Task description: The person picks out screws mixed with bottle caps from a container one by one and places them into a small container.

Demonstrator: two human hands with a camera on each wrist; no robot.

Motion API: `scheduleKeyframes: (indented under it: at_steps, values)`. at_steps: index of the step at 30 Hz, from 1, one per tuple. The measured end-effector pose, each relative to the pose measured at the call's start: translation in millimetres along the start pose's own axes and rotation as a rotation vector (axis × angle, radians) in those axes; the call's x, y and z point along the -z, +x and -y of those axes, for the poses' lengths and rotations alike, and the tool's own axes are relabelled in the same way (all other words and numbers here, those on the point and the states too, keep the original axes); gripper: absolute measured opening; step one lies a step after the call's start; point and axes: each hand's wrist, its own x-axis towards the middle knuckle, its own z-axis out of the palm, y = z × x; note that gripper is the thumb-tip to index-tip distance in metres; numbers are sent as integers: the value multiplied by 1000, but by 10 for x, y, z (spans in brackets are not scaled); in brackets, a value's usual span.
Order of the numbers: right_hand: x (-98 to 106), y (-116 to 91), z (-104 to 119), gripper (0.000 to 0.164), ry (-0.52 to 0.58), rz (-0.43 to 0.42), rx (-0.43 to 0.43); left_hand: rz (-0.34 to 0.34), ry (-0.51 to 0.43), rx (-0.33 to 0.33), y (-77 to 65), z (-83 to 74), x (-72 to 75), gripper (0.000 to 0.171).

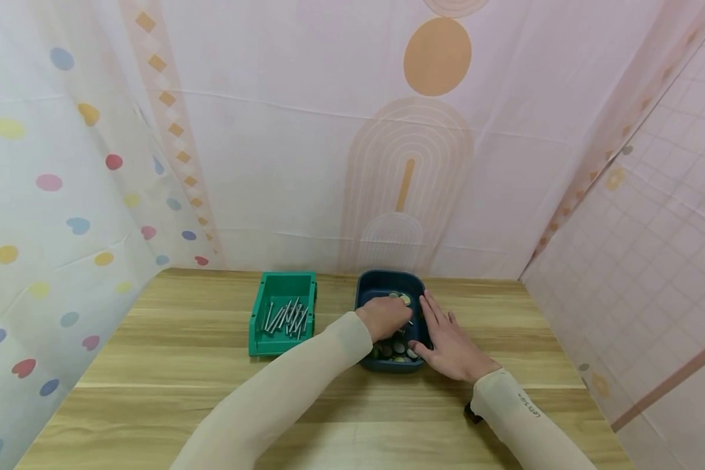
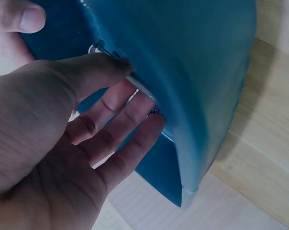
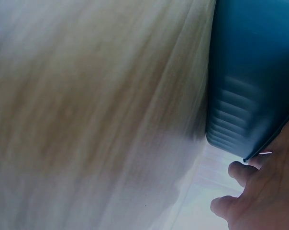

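Observation:
My left hand [image 1: 386, 318] reaches into a dark blue plastic bin [image 1: 392, 367]. In the left wrist view its thumb and fingers pinch a metal bolt [image 2: 143, 87] with a round head and a threaded shank, close along the bin wall [image 2: 206, 72]. Small round discs [image 1: 399, 348], some silvery and some yellowish, lie in the bin, partly hidden by that hand. My right hand [image 1: 454, 346] rests on the bin's right rim with fingers extended and the thumb over the inside. The right wrist view shows the bin's ribbed outer wall [image 3: 240, 100] beside this hand.
A green open-front bin [image 1: 288, 282] stands to the left of the blue one, with several long metal bolts [image 1: 288, 318] lying in it. Both are on a wood-grain table [image 1: 200, 352]. A patterned cloth [image 1: 288, 163] hangs behind the table and at its sides.

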Motion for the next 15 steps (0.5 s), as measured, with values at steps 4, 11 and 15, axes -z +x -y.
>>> scheduleKeyframes:
  at_steps: [4,11,15]
  values:
    - [1,3,-8,101,4,-1,-2,-30,3,-1,-21,-6,13,22]
    - [10,-1,-15,101,5,4,-15,38,-59,19,-540,-165,733,40]
    - [18,1,-23,101,6,8,-17,4,-78,29,-653,-190,809,48]
